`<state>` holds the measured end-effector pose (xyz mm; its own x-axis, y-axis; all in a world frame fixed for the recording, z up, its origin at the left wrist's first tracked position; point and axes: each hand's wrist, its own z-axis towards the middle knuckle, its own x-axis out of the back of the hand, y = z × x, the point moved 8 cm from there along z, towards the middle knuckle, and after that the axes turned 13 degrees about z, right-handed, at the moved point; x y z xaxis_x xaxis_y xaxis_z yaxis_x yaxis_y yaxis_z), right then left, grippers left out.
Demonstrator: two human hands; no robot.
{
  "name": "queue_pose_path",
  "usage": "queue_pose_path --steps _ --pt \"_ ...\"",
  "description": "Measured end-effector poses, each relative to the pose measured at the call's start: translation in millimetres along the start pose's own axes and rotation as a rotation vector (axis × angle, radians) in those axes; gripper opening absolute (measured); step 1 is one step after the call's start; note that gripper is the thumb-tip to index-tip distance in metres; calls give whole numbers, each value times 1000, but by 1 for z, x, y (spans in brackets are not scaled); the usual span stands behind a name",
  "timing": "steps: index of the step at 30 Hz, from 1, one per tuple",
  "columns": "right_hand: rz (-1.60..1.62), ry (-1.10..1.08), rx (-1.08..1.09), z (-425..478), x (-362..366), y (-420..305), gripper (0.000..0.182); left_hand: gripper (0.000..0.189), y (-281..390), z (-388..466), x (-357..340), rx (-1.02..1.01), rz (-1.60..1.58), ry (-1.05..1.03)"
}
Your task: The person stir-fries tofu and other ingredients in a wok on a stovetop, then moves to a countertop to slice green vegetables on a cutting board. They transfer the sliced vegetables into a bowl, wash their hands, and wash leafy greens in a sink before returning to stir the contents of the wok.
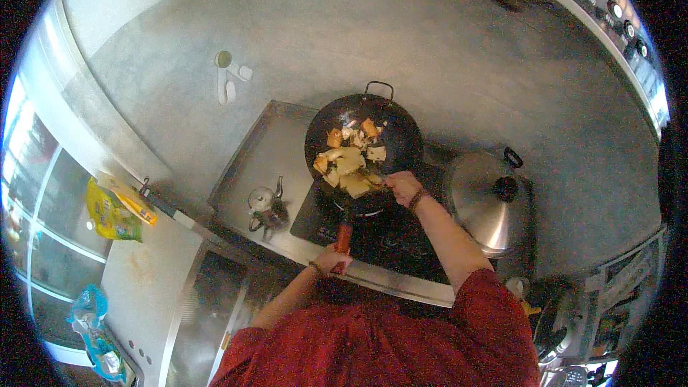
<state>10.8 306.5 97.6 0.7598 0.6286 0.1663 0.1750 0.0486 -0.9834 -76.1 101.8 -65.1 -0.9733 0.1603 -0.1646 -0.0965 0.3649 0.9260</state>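
A black wok (400,142) with a loop handle at its far rim is tilted over the black cooktop (398,247). My left hand (334,259) grips the wok's reddish handle (343,239) near the counter's front edge. Inside the wok lie pale, flat food pieces (349,164) and several browned chunks (370,128). At the wok's near right side, my right hand (403,187) is closed around the end of a utensil; its head is hidden among the food.
A glass teapot (263,201) stands on the steel counter to the left. On the right is a large pot with a domed metal lid (484,199). Yellow-green packets (110,212) and a blue plastic bag (91,317) lie far left. A wall rises behind.
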Motion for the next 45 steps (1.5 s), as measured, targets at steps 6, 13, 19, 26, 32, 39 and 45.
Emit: queue_pose_path --steps 6,13,19,26,32,39,45 --pt "82 141 -313 -27 10 20 20 19 13 -8 -5 -12 -11 3" --pt "565 237 -408 -65 18 38 10 17 8 -1 1 -69 -40 42" --pt "948 217 -404 -89 11 42 11 18 14 -3 0 -239 132 -22" --pt "1834 -92 -364 -94 -11 54 19 21 8 -4 -1 -7 -106 40" --pt "2054 -145 -321 -104 -13 58 25 15 14 -7 -4 -67 -39 3" --pt "1930 -184 -352 -106 -7 45 26 14 15 -4 -3 -77 -7 21" --pt "1756 -73 -403 -94 11 45 29 16 9 0 -3 -56 -65 17"
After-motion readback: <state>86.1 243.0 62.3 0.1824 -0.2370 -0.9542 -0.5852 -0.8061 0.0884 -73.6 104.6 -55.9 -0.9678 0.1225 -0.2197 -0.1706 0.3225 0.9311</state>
